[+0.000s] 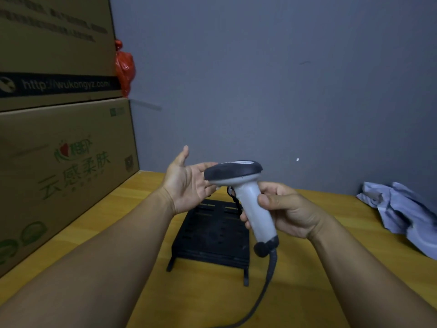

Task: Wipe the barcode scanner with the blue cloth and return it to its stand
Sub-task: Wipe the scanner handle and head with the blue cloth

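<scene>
The barcode scanner (246, 200) is held above the black stand (212, 233), its grey handle gripped in the closed right hand (283, 209). The left hand (186, 183) is spread open beside the scanner's dark head (touching or not, unclear). The blue cloth (399, 209) lies crumpled on the yellow surface (142, 292), far right.

Both bare forearms reach forward from the lower corners of the head view. The left hand (186, 183) is open, palm turned up and inward, thumb raised, fingers spread toward the head of the barcode scanner (246, 197). The right hand (283, 209) is wrapped around the scanner's grey handle, thumb pressed across its front, wrist bent slightly inward.
</scene>
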